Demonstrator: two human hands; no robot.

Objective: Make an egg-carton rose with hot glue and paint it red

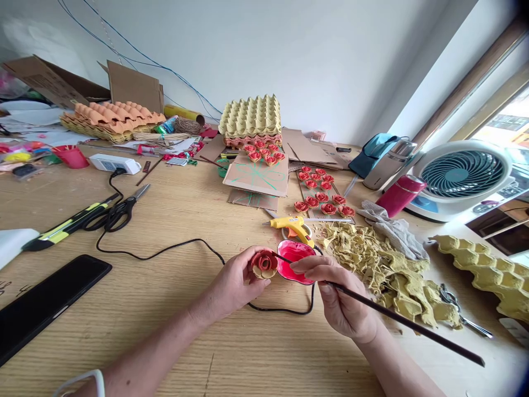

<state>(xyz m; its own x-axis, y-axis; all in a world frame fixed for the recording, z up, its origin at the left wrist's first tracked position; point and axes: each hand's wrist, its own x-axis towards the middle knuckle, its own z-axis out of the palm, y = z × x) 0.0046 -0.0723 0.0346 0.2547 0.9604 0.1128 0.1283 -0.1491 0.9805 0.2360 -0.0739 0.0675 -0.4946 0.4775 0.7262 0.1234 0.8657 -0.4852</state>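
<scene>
My left hand point(235, 281) grips a small egg-carton rose point(264, 263), painted red on top with its base still yellow. My right hand point(336, 292) pinches a long dark paintbrush point(397, 318) whose tip reaches the rose. Right behind the rose stands a small cup of red paint point(295, 260). A yellow glue gun point(291, 225) lies just beyond the cup, its black cord point(173, 249) looping across the wooden table point(165, 331) under my hands.
Finished red roses point(320, 196) lie on cardboard further back, near stacked egg trays point(250, 118). Yellow carton scraps point(380, 264) pile up to the right, beside a grey cloth, a red bottle point(399, 194) and a fan point(458, 176). Scissors point(118, 212), a utility knife and a black phone point(45, 300) lie left.
</scene>
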